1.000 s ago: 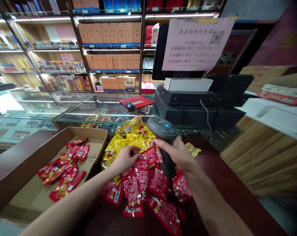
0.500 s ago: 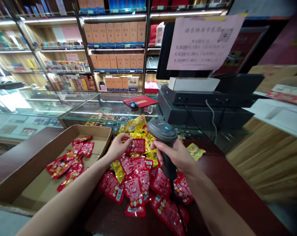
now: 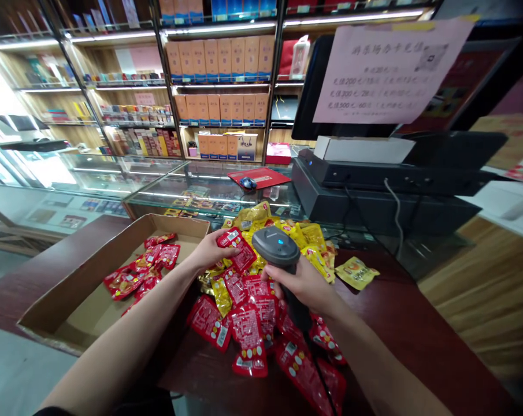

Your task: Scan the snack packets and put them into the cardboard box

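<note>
Pinched in my left hand (image 3: 209,249) is a red snack packet (image 3: 239,252), its barcode side tilted up toward the scanner. My right hand (image 3: 311,286) is wrapped around the handle of a dark grey barcode scanner (image 3: 276,245), which shows a blue light on top. The scanner's head is just right of the held packet; I cannot tell whether they touch. Below both hands, several red packets (image 3: 247,335) lie on the dark red counter. Yellow packets (image 3: 315,254) are heaped behind the scanner, and one yellow packet (image 3: 356,273) lies apart on the right.
A shallow cardboard box (image 3: 85,315) with several red packets stands at the left. The scanner's cable (image 3: 324,381) trails over the packets. Behind are a glass display case (image 3: 166,184), a mouse (image 3: 248,183) on a red mat, and a monitor (image 3: 313,86) bearing a paper sign.
My left hand has turned the red packet so its barcode end points up. The scanner has moved closer to the packet. The whole view has shifted slightly, with the scene sliding right.
</note>
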Demonstrator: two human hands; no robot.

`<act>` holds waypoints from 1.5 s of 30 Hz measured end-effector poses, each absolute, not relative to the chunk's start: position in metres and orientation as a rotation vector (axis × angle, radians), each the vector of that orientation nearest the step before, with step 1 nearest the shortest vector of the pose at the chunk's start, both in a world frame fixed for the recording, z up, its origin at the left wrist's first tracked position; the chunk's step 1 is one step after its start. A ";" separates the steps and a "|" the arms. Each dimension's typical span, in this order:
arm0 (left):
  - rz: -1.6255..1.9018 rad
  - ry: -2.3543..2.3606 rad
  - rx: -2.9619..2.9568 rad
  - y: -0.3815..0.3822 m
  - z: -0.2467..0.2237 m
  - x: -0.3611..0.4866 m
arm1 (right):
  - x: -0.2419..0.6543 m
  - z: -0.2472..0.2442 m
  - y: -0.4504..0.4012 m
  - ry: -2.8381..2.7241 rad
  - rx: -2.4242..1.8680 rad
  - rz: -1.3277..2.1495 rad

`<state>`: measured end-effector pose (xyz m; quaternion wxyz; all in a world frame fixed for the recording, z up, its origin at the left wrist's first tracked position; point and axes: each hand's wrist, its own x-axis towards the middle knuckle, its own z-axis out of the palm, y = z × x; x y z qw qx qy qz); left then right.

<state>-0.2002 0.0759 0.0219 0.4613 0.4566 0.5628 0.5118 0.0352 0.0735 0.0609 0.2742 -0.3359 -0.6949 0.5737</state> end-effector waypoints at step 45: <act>1.668 1.560 1.219 -0.008 0.089 -0.324 | 0.021 0.062 0.050 -1.885 -0.949 1.561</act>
